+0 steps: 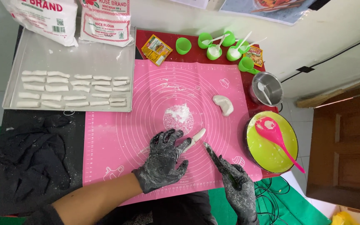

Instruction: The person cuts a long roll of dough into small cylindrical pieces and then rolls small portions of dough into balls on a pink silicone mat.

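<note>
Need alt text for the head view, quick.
Two black-gloved hands work on a pink mat: the left hand presses a white dough strip, the right hand holds a knife. A tray of cut strips sits upper left.

Your left hand (162, 160), in a flour-dusted black glove, lies flat on the pink silicone baking mat (117, 137), fingertips touching a short white dough stick (196, 136). Your right hand (239, 188), gloved the same, grips a dark knife (214, 157) whose tip points toward that stick. A curved lump of white dough (223, 104) rests farther up the mat. Rows of cut dough sticks (73, 88) fill the metal baking tray (63, 54) at upper left. To your right, a pink plastic spoon (275, 137) sits in a lime-green bowl (286, 160).
</note>
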